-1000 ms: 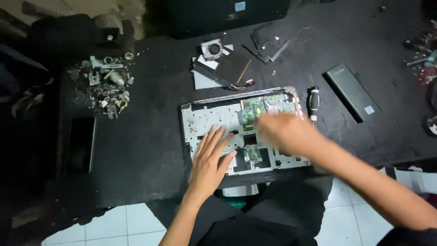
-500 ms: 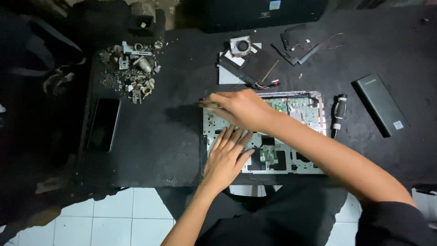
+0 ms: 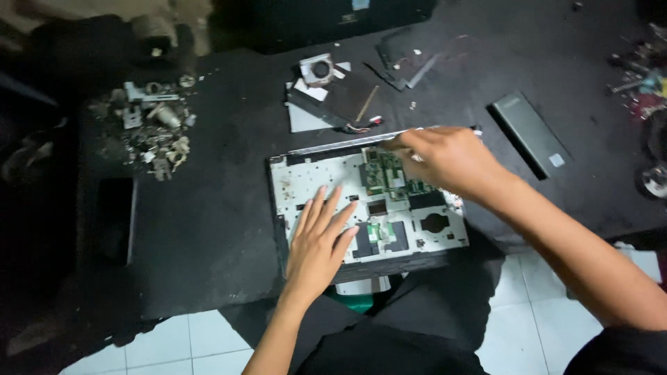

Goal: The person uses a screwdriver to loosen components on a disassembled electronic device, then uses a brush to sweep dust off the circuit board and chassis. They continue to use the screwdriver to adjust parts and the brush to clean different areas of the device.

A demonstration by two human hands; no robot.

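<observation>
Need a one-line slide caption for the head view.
Left hand flat on an opened laptop base; right hand at its far edge.

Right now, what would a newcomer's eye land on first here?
The opened laptop base at the table's near edge, pale against the black top. The left hand lies flat on it, while the right hand reaches over its green board. A scrap pile lies far left.

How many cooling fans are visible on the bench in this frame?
1. A single cooling fan lies on the black table, behind the opened laptop chassis, at the corner of a dark plate. The right hand may hide others.
</observation>
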